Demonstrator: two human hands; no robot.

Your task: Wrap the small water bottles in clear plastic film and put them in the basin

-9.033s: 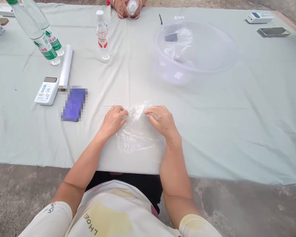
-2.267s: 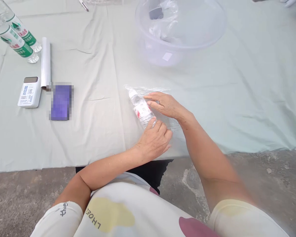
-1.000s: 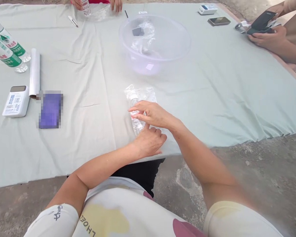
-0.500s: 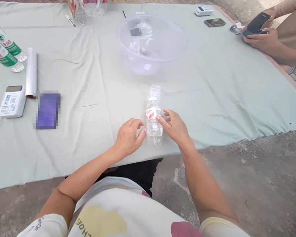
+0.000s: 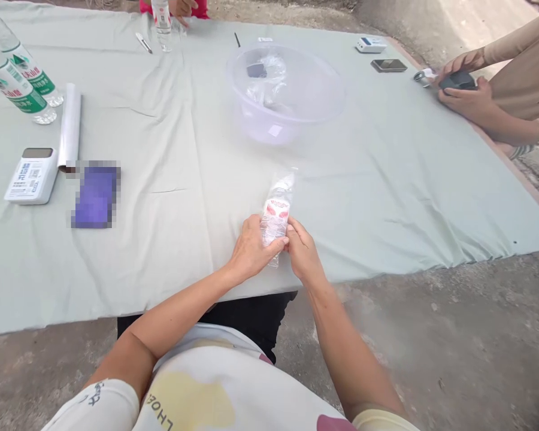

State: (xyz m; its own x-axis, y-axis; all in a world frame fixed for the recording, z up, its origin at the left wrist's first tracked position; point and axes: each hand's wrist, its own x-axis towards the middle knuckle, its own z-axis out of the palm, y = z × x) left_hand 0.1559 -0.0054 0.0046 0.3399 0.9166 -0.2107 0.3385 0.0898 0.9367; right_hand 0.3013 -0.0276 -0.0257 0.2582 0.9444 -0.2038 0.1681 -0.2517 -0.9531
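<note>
A clear plastic water bottle (image 5: 277, 209) with a red-and-white label is wrapped in transparent film, near the front edge of the cloth-covered table (image 5: 161, 251). From its left side my left hand (image 5: 251, 248) grips the lower part, thumb laid across the front. My right hand (image 5: 302, 248) closes on the right side of the same bottle, its thumb meeting the left thumb. The label faces up toward me, and loose film sticks out past both ends. Some of my fingers are hidden behind the bottle.
A translucent purple basin (image 5: 291, 123) holding crumpled plastic stands ahead. To the left are large water bottles (image 5: 22, 90), a film roll (image 5: 70, 126), a white box (image 5: 32, 176) and a purple pixelated object (image 5: 96, 197). Co-workers' hands (image 5: 465, 93) show at the right and far side.
Both hands have closed in on the wrapped bottle and now grip it. The bottle has turned so its label faces me and tilts slightly. The camera view has shifted a little.
</note>
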